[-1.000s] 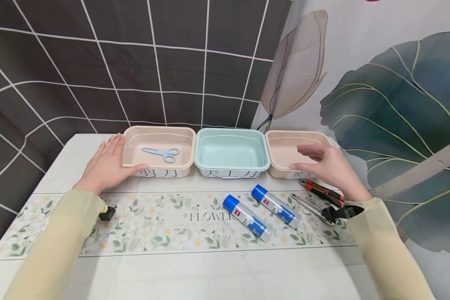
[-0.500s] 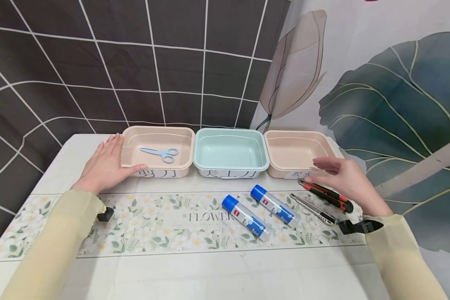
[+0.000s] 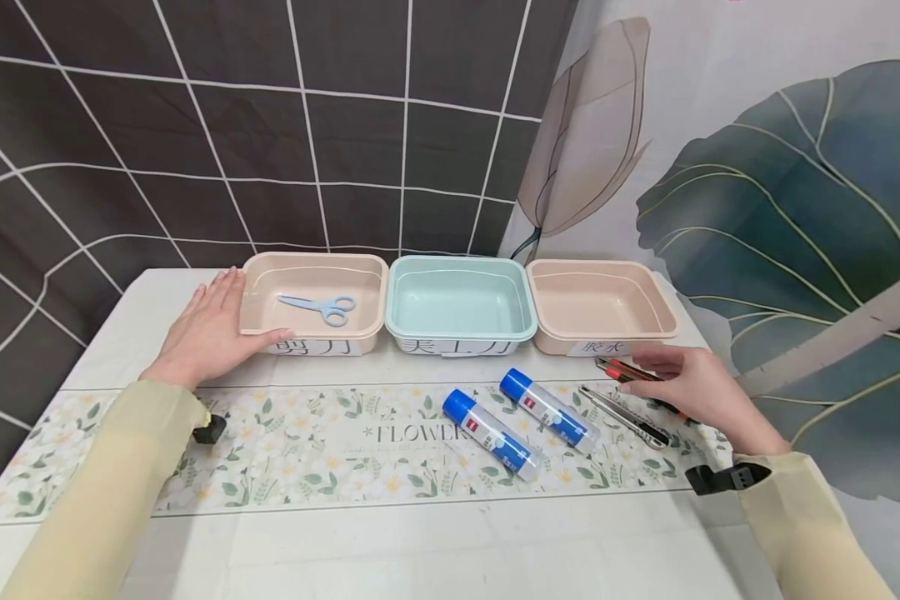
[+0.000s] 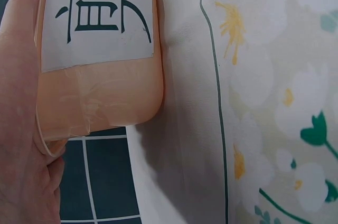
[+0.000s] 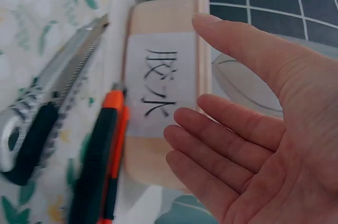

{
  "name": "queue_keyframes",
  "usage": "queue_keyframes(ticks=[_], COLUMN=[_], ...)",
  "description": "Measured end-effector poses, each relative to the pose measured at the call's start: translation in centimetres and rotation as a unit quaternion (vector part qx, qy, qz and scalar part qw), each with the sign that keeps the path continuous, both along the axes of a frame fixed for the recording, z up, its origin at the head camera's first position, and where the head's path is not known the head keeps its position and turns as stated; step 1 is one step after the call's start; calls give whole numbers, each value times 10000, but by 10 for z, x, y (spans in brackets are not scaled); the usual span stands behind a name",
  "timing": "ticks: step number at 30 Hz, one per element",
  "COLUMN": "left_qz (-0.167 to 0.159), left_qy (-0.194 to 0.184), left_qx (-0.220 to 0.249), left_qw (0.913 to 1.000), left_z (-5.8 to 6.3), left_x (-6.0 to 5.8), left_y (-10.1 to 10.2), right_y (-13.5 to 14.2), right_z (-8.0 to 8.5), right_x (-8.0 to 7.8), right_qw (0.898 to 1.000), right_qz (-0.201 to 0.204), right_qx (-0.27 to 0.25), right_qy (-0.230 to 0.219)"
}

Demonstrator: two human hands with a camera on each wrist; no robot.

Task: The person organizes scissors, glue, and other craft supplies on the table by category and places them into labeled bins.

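My left hand (image 3: 206,325) rests against the left end of a peach bin (image 3: 311,325), its thumb along the front rim. Blue scissors (image 3: 322,308) lie inside that bin. Over a red-and-black utility knife (image 3: 615,369) hovers my right hand (image 3: 697,392), fingers and thumb spread apart; the hand partly hides the knife in the head view. The right wrist view shows nothing between the thumb and fingers, with the same knife (image 5: 97,160) beyond the fingertips. A silver utility knife (image 3: 626,417) lies beside it. Two blue-capped glue tubes (image 3: 491,433) lie to its left.
A light-blue bin (image 3: 461,300) stands in the middle of the row, and another peach bin (image 3: 603,300) at its right end. Each bin has a printed front label. A floral strip (image 3: 285,450) crosses the white table (image 3: 307,550). Dark gridded cloth (image 3: 360,142) hangs behind.
My right hand has moved from above the right peach bin, out to the right and down toward the red-and-black utility knife. The left hand stays at its bin.
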State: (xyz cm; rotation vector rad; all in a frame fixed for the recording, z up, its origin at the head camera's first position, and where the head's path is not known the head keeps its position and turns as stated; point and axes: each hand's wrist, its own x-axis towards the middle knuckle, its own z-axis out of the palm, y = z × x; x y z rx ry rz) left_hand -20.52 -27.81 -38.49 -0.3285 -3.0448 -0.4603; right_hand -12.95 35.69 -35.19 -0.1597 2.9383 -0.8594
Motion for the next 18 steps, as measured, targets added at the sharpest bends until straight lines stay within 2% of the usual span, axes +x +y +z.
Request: queue_keyframes(ticks=[11, 18], left_qz=[-26, -33], left_qy=[-11, 34], left_qx=[-44, -33], left_qw=[10000, 10000], left_z=[0, 0], left_x=[-1, -2], left_y=[1, 1], right_y=[5, 10], right_z=[-26, -38], right_x=[14, 22], right_qw=[9984, 9989], right_qz=[-229, -152], right_qx=[-116, -182], right_qy=[-506, -412])
